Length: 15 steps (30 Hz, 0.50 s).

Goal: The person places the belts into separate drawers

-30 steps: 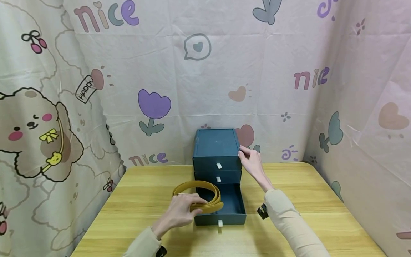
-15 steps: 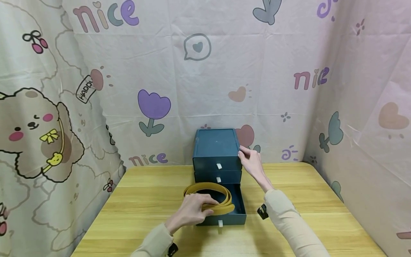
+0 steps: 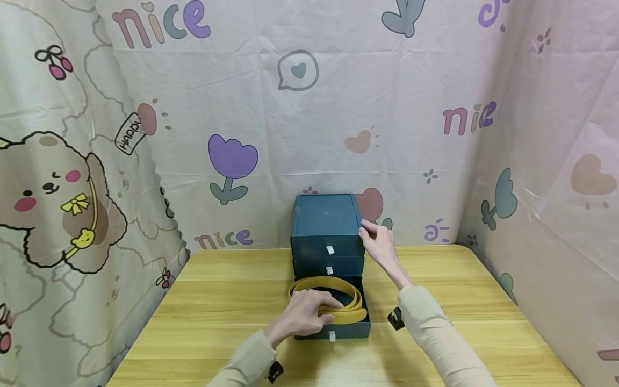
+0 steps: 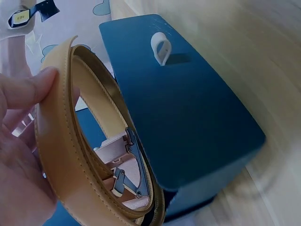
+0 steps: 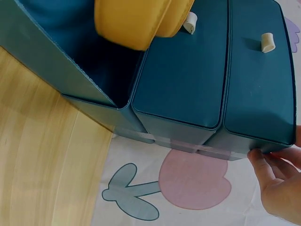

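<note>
In the head view my left hand (image 3: 306, 314) pinches a coiled mustard-yellow belt (image 3: 357, 316) between thumb and fingers. The coil overlaps the pulled-out bottom drawer (image 3: 352, 330) of a dark blue drawer box (image 3: 326, 215). From the left wrist, the metal buckle (image 4: 134, 165) shows inside the coil, beside the drawer's front panel (image 4: 183, 103) with its white pull tab (image 4: 161, 48). My right hand (image 3: 380, 245) grips the upper right edge of the box with its fingertips. The right wrist view shows the belt (image 5: 129, 21) partly over the drawer's dark interior (image 5: 110, 70).
Two upper drawers stay closed, each with a white tab (image 3: 330, 250). The box stands at the back of a wooden table (image 3: 227, 293). Behind it hangs a printed cloth (image 3: 309, 134), which also runs along both sides.
My left hand has carried the belt rightward, from the drawer's left side to over the drawer. The right hand and the box have kept their places.
</note>
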Each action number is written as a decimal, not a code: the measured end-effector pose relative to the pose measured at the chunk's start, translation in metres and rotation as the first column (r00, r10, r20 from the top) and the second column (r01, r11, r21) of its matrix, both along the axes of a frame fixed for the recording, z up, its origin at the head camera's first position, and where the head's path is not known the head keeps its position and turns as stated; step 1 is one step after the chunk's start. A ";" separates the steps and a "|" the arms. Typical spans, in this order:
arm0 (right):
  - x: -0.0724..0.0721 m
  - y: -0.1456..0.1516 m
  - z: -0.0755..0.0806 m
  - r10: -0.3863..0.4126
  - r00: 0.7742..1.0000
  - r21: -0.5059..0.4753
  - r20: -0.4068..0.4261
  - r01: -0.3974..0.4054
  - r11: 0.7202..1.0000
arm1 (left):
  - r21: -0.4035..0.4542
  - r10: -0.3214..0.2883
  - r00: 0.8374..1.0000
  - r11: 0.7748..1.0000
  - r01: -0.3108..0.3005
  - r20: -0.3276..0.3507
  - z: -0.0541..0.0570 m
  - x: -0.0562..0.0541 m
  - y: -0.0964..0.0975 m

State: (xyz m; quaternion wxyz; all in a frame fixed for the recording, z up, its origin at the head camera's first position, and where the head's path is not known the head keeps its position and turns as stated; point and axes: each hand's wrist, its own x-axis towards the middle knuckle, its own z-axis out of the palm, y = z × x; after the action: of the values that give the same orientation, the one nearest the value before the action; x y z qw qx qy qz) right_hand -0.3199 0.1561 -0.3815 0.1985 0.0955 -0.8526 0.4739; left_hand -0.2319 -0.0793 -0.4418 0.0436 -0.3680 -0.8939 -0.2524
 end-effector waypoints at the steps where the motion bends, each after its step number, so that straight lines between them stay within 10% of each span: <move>1: 0.000 0.000 0.000 0.002 1.000 -0.001 0.004 -0.002 1.000 | 0.001 0.002 1.000 1.000 -0.002 0.005 -0.001 -0.001 0.002; 15: -0.001 0.001 -0.002 0.009 1.000 -0.011 0.004 -0.009 1.000 | 0.005 0.003 0.998 1.000 -0.003 0.059 -0.006 -0.007 0.014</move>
State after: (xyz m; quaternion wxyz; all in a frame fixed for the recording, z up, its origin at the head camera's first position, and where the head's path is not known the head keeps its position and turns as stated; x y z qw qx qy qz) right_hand -0.3211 0.1573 -0.3833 0.1950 0.0973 -0.8500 0.4797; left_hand -0.2386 -0.0656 -0.4477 0.0184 -0.3588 -0.8947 -0.2655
